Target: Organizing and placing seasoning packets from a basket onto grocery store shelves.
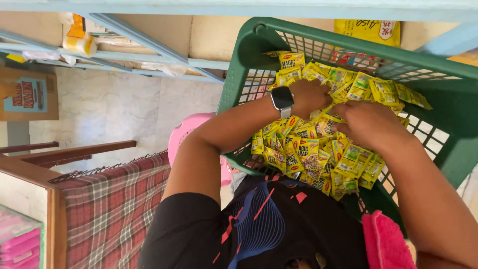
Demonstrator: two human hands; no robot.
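Currently both hands, left [309, 97] and right [368, 124], dig into sachets [303, 149] inside basket [249, 65]; grip unclear.

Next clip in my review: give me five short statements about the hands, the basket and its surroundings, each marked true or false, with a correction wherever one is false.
1. Both hands are inside a green basket. True.
2. The basket holds small yellow sachets. True.
3. The left hand wears a red glove. False: it is bare, with a smartwatch on its wrist.
4. The right hand rests on the plaid cloth. False: it is among the sachets, and the cloth lies at lower left, away from both hands.
5. A pink towel lies by the right arm. True.
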